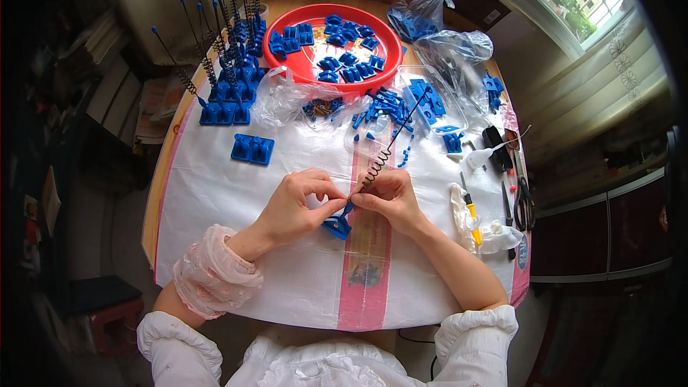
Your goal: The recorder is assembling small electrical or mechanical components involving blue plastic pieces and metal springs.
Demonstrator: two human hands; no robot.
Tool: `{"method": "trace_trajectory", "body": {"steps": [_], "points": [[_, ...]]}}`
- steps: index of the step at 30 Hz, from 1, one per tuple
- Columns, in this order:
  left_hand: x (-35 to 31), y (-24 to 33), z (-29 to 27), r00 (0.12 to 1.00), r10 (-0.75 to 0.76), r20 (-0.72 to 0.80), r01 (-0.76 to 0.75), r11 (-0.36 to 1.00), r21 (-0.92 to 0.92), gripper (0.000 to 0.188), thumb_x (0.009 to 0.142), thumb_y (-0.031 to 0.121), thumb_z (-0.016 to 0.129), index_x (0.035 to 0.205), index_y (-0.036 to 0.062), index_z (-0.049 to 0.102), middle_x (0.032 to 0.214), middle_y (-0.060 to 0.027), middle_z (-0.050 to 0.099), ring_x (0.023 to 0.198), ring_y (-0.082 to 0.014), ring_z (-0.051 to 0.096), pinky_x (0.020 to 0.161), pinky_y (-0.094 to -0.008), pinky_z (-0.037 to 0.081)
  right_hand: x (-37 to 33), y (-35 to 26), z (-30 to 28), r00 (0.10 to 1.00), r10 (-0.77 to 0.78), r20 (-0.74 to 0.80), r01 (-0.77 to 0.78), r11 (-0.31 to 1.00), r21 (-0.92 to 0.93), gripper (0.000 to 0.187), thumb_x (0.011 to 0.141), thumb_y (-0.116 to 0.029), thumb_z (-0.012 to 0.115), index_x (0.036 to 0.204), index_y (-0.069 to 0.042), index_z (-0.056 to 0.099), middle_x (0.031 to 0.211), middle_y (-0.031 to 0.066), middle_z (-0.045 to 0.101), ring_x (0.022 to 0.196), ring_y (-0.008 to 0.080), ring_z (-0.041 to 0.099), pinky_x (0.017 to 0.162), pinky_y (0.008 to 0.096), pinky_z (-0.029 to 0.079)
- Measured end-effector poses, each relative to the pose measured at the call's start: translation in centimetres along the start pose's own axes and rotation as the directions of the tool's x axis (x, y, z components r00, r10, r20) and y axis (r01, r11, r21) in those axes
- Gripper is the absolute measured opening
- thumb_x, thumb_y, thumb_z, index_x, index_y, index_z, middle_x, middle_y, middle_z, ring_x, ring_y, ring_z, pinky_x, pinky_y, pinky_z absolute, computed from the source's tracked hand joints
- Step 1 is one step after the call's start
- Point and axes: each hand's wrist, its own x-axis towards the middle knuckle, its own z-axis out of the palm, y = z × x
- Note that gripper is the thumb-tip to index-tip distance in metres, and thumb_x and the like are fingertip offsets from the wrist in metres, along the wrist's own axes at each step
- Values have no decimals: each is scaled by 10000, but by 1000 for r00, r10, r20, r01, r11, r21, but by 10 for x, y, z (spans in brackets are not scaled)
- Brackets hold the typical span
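Note:
My two hands meet over the middle of the table, fingertips almost touching. Thumb and forefinger of my left hand pinch the narrow upper end of a small blue plastic piece, whose wider base hangs below the fingers. My right hand is closed on the lower end of a black coil spring, right beside that narrow end. From the coil a thin straight rod slants up and away to the right. The fingers hide the point where spring and blue piece come together.
Finished-looking blue bases with upright springs stand at the far left. Nearer lies one blue base. A red basin holds blue parts. Plastic bags, loose blue pieces, a yellow-handled screwdriver and scissors lie around.

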Motion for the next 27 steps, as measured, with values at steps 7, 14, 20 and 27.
{"method": "trace_trajectory", "body": {"steps": [7, 14, 20, 27], "points": [[-1, -1, 0, 1000, -8, 6, 8, 999, -43, 73, 846, 79, 781, 890, 22, 793, 812, -75, 706, 730, -182, 601, 689, -315, 475, 0, -3, 2, 1000, 11, -7, -11, 999, 45, 75, 897, -28, 767, 934, 35, 751, 876, 40, 717, 810, 109, 684, 748, 264, 551], [1, 2, -1, 999, 26, 18, -26, 1000, 9, 74, 847, 86, 787, 882, 20, 788, 818, -83, 706, 715, -186, 605, 684, -322, 477, 0, -2, 0, 1000, 20, 1, -20, 998, 55, 86, 895, -22, 769, 956, 36, 751, 884, 47, 728, 817, 112, 689, 752, 266, 555], [1, 1, 0, 999, 52, 9, -52, 998, 34, 79, 854, 85, 780, 871, 9, 768, 811, -82, 698, 711, -189, 604, 688, -324, 477, 1, -1, -1, 1000, 13, 6, -14, 997, 74, 83, 894, -19, 770, 952, 37, 751, 882, 53, 731, 808, 122, 700, 745, 271, 570], [2, 2, 0, 999, 47, 15, -47, 999, -6, 69, 868, 64, 766, 892, -1, 765, 811, -88, 695, 715, -183, 611, 688, -320, 483, 1, 1, 0, 1000, -11, -15, 13, 996, 84, 98, 892, -38, 771, 927, 51, 748, 851, 90, 749, 770, 147, 728, 712, 276, 584]]}}
